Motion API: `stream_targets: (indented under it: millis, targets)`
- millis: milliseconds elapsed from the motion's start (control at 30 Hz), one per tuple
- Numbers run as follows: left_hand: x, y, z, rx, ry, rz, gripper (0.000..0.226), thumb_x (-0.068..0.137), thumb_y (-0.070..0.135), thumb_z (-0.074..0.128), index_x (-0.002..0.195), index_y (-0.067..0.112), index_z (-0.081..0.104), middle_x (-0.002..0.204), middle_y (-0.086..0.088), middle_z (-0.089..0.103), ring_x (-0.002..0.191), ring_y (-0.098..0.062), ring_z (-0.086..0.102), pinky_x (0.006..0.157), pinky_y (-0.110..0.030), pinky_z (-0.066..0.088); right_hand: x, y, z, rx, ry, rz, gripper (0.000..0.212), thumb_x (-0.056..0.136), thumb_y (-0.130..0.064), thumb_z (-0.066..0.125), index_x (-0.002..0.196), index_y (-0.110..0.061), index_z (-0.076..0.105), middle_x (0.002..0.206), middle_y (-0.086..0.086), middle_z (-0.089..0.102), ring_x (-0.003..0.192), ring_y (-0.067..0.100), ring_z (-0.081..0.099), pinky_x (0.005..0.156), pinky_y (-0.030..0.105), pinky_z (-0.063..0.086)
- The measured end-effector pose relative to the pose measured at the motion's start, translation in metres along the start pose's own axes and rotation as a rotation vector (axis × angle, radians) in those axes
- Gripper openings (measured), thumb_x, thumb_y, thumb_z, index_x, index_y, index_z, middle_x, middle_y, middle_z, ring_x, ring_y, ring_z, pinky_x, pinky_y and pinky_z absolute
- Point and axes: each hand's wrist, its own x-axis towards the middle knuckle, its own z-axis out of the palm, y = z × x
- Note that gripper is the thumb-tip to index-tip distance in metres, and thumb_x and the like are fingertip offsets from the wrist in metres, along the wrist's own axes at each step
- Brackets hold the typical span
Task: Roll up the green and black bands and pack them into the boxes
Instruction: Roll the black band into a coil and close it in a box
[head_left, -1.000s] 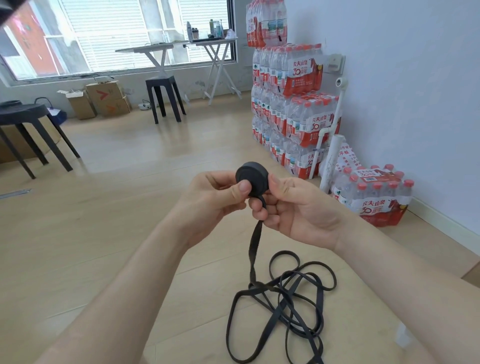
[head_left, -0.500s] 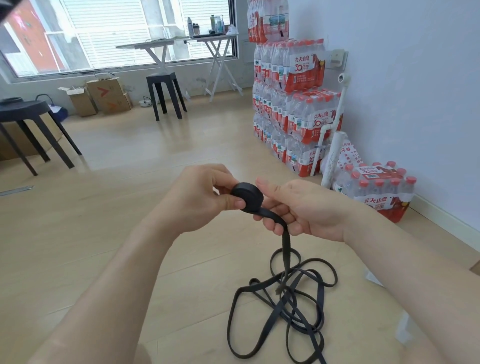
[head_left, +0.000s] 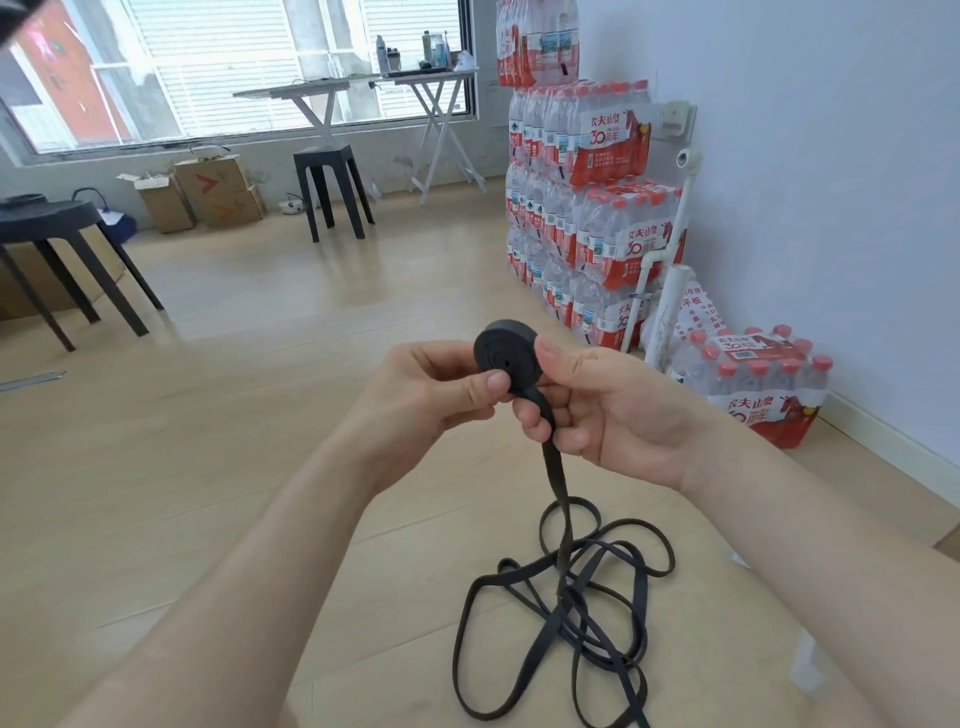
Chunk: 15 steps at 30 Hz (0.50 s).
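Black band (head_left: 508, 357) — half-coiled, pinched between both raised hands, thumbs on the roll.

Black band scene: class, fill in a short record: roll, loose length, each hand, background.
roll: black roll, partly wound, held between both hands
loose length: loose band hangs from it into a tangled pile on the floor
left hand: pinches the roll's face with thumb and fingers
right hand: holds its rim, fingers curled round the strap
background: water bottle packs by the wall
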Motion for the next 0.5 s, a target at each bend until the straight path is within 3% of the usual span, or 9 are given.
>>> stream_targets:
  millis: [100,167,300,367,500]
  targets:
    - [0.003,-0.003,-0.001,-0.037,0.020,0.060,0.029,0.068,0.017,0.079,0.092,0.003,0.073,0.082,-0.017,0.068,0.079,-0.027,0.062,0.077,-0.036,0.050,-0.001,0.001,0.000,0.037,-0.047,-0.008,0.049,0.077,-0.045,0.063,0.105,-0.004,0.066,0.075,0.007,0.061,0.065,0.014,0.054,0.044,0.015,0.040]
    - [0.002,0.000,-0.002,0.061,0.014,0.106,0.037,0.067,0.021,0.078,0.094,-0.003,0.071,0.083,-0.022,0.067,0.080,-0.032,0.062,0.080,-0.045,0.049,-0.004,-0.001,0.000,-0.033,-0.058,0.028,0.050,0.080,-0.047,0.060,0.105,-0.003,0.066,0.079,0.008,0.065,0.068,0.015,0.058,0.046,0.016,0.041]
    - [-0.001,0.011,-0.013,0.280,0.073,0.152,0.019,0.066,0.016,0.074,0.083,0.008,0.073,0.077,-0.003,0.070,0.075,-0.013,0.062,0.070,-0.024,0.048,-0.009,-0.008,-0.005,-0.280,0.041,0.119,0.057,0.079,-0.055,0.055,0.100,-0.003,0.069,0.076,0.006,0.066,0.068,0.015,0.059,0.048,0.017,0.042]
    - [-0.002,0.014,-0.021,0.354,0.126,0.137,0.015,0.065,0.015,0.077,0.080,0.014,0.073,0.076,0.000,0.070,0.074,-0.012,0.062,0.072,-0.028,0.047,-0.009,-0.009,-0.006,-0.299,0.087,0.127,0.057,0.077,-0.056,0.057,0.095,-0.003,0.071,0.068,0.004,0.061,0.061,0.014,0.053,0.044,0.016,0.039]
    - [-0.003,0.017,-0.021,0.537,0.144,0.104,0.015,0.074,0.003,0.077,0.082,0.016,0.074,0.082,-0.008,0.072,0.080,-0.025,0.066,0.078,-0.037,0.051,-0.008,-0.009,-0.003,-0.340,0.133,0.131,0.060,0.082,-0.058,0.055,0.096,-0.002,0.071,0.059,-0.001,0.051,0.051,0.010,0.042,0.042,0.016,0.030]
